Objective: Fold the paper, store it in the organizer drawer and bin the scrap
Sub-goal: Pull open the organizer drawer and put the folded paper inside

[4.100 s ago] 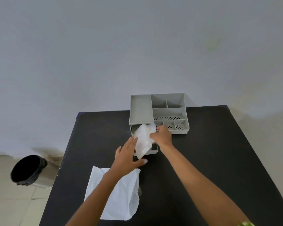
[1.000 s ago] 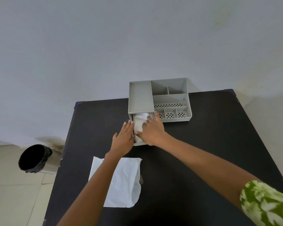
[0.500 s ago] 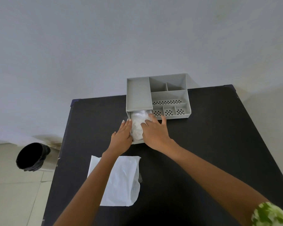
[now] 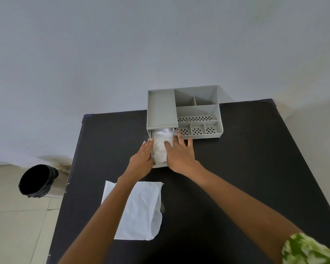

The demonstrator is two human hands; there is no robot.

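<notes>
Two hands at the pulled-out drawer (image 4: pixel 159 165) of the grey organizer (image 4: pixel 183 113) near the table's (image 4: pixel 246 159) far edge. Left hand (image 4: pixel 141 161) flat along the drawer's left wall, fingers straight and open, gripping nothing. Right hand (image 4: pixel 179 155) spread open, fingertips pressing the folded paper (image 4: pixel 161 147), now wholly inside the drawer rather than held above it as four seconds ago. Since half a second ago, barely any change. White scrap sheet (image 4: pixel 139 210) unmoved near the table's front-left part, under the left forearm. Black bin (image 4: pixel 36 180) on the floor, off the left edge.
</notes>
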